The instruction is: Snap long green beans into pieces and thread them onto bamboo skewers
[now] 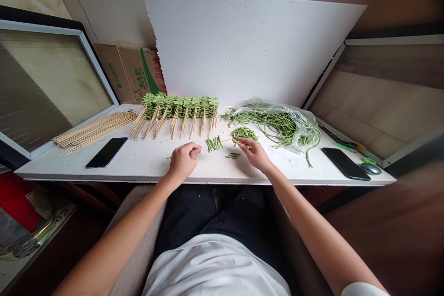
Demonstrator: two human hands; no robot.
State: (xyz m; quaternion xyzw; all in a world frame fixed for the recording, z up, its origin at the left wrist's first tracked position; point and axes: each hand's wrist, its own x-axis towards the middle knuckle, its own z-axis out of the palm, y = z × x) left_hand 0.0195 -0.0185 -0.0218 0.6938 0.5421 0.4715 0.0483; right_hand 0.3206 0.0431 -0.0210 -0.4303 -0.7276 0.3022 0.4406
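Note:
My left hand (184, 161) is closed in a pinch around a thin wooden skewer (226, 140), which lies level above the table. Several short green bean pieces (213, 144) are threaded side by side on the skewer, to the right of my left fingers. Close to the skewer's right end, my right hand (255, 153) pinches a bean piece (236, 142); whether the tip touches it cannot be made out. Behind my right fingers is a heap of cut bean pieces (244, 132). A few loose pieces (232, 155) lie between the hands on the tabletop.
Stacked bean skewers (183, 104) stand along the back, sticks toward me. Bare skewers (95, 130) and a phone (107, 152) lie left. On the right are long beans in a plastic bag (280, 120), another phone (345, 163) and a grey mouse-like object (371, 168). A white board (253, 46) leans behind.

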